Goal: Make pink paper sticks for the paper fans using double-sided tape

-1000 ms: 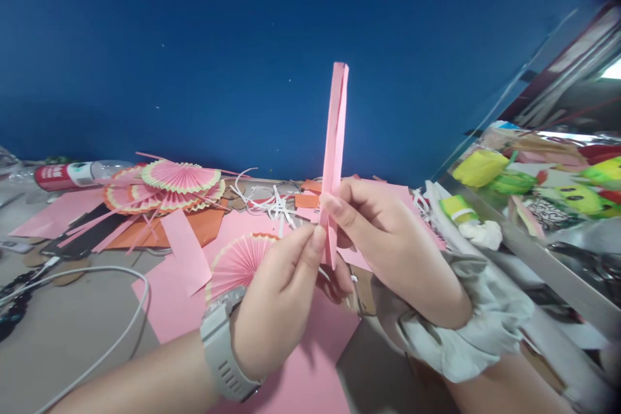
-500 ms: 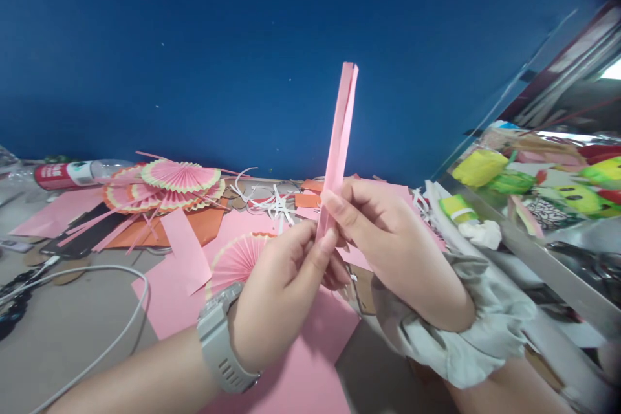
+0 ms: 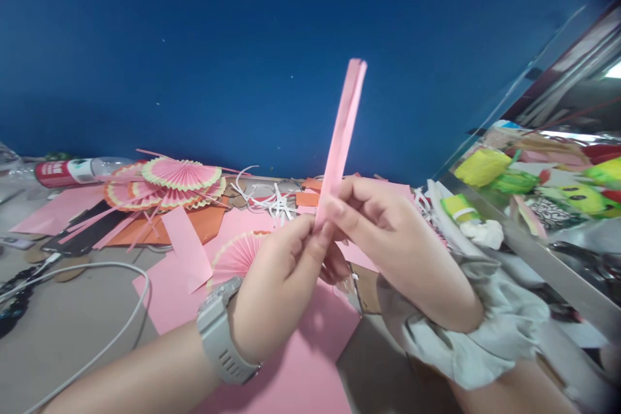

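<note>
Head view: left hand (image 3: 277, 284) and right hand (image 3: 400, 246) pinch a folded pink strip (image 3: 343, 126) near its lower end.

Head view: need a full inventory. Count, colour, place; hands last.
folded paper strip: 1, pink, between both hands
pleated paper fans: at least 3, mostly pink, left pile and beside left hand
pink sheets: several, pink, on table
orange sheet: 1, orange, under left pile
bottle: 1, clear, red label, far left
cable: 1, white, left
white strips: several, white, centre back
table: 1, grey, below
wall: 1, blue, behind
yellow-green items: several, right
other clutter: uncountable, mixed, both sides
watch: 1, grey, left wrist
scrunchie: 1, pale grey-green, right wrist
left hand: 1, bare, strip's lower end
right hand: 1, bare, just above left fingers
</note>
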A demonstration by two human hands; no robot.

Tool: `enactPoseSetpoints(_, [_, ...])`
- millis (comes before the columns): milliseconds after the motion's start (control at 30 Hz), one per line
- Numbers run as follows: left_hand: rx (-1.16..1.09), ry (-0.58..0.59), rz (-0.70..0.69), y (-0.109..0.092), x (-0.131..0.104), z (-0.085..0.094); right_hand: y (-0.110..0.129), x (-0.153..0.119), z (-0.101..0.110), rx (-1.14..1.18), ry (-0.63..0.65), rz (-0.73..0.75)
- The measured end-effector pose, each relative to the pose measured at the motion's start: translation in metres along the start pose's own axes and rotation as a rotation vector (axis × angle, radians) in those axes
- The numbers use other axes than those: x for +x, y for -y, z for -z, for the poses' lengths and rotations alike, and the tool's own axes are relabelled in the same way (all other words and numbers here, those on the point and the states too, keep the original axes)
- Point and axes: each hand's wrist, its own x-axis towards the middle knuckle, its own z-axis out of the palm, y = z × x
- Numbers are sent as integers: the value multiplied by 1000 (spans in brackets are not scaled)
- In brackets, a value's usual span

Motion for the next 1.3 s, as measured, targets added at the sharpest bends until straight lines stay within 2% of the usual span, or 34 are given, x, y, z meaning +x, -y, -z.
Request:
enactPoseSetpoints(67, [-28,-9,-1,0,1,0,2,0,2,11,49,-17])
enactPoseSetpoints(233, [49,-24,-18,3,0,1,4,1,2,-13,-39,-27])
enactPoseSetpoints(400, [51,-5,-16,4,1,2,3,0,3,30,63,-32])
enactPoseSetpoints(633, [41,-7,10,3,2,2,0,0,0,0,-29,39])
enactPoseSetpoints(767, [-66,47,44,3,1,2,-5,1,-4,36,-101,91])
enactPoseSetpoints(867, [-139,49,65,2,2,3,-7,2,-2,53,-35,71])
enactPoseSetpoints(933, [-112,92,66,1,4,5,-6,2,1,43,30,45])
enactPoseSetpoints(1033, [-38,161,49,1,10,10,-5,3,3,23,20,25])
enactPoseSetpoints(1167, [122,75,-89,11,21,20,-15,11,-5,205,-35,64])
enactPoseSetpoints(1233, [135,91,-83,19,25,28,-27,16,-13,293,46,27])
enactPoseSetpoints(1300, [131,83,-53,28,22,38,-40,18,-24,317,213,-62])
